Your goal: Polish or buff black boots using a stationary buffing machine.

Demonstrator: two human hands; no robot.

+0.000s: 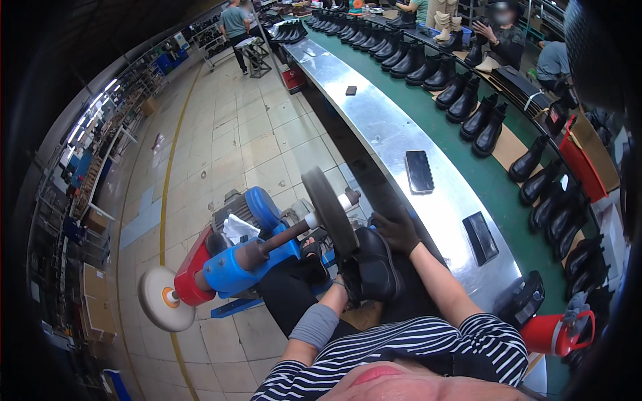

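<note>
A black ankle boot (378, 267) is between my hands, against or very close to the dark polishing wheel (329, 210). My right hand (399, 230), in a dark glove, grips the boot's right side with fingers curled toward the wheel. My left hand (350, 281) is at the boot's left side, closed on it as far as I can see; most of its fingers are hidden by the boot. The wheel sits on a shaft of the blue and red machine (231, 267). At the shaft's other end is a pale buffing wheel (164, 299), blurred at its rim.
Right of me runs a metal-topped bench (381, 113) with a phone (419, 172) and a black wallet-like case (480, 238). Beyond it, black boots (461, 100) line a green surface. A red jug (552, 333) stands near my right elbow. Other people (234, 27) are farther off.
</note>
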